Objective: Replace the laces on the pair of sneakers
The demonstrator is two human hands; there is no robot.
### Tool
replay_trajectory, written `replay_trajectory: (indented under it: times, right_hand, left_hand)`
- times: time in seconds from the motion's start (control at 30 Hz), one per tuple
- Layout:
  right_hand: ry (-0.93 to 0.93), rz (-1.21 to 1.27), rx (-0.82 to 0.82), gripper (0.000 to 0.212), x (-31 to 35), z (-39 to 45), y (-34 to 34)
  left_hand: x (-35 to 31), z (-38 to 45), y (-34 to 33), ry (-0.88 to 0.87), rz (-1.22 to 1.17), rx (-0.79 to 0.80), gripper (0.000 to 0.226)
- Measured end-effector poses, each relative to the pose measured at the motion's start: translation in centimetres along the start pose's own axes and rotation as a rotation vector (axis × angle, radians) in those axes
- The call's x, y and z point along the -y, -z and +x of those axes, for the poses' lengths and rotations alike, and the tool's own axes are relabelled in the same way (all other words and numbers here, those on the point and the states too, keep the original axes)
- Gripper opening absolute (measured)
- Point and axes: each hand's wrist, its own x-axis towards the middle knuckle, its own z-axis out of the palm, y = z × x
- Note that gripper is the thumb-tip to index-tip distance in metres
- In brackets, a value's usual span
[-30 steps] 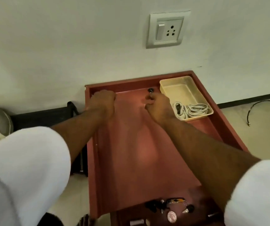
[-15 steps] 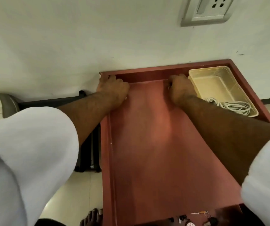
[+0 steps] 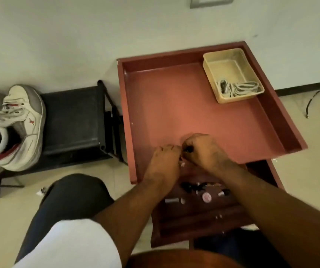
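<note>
- Our left hand (image 3: 165, 161) and right hand (image 3: 203, 149) curl together, the right pinching a small black thing (image 3: 188, 150); the left's grip we cannot tell.
- Laces (image 3: 238, 88) sit in the tub (image 3: 211, 63) far beyond our right hand; sneakers (image 3: 18, 122) far left of our left.
- Fiddling here risks knocking the clutter (image 3: 203, 190) just under our wrists.

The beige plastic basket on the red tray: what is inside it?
The basket holds a bundle of light laces at its near end. The rest shows bare floor; what lies beneath the bundle is covered.

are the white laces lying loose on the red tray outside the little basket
No, the white laces lie coiled inside the beige basket at the tray's far right corner.
</note>
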Motion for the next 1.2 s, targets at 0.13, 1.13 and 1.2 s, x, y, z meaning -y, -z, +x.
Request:
replay_trajectory:
  times: [0.13, 1.13, 1.2]
  right_hand:
    - [-0.056, 0.204, -0.012, 0.014, -2.5, -8.2, -1.7]
    - [-0.338, -0.108, 0.544, 0.034, -11.4, -6.4, -4.0]
    - [-0.251, -0.013, 0.684, 0.029, -8.1, -8.2, -3.0]
  left_hand:
    - [-2.8, -5.0, -4.2, 0.090, -0.268, 0.059, 0.004]
    - [1.4, -0.1, -10.5, 0.377, -0.348, 0.135, 0.017]
    - [0.7, -1.7, -8.5, 0.364, -0.220, 0.289, 0.023]
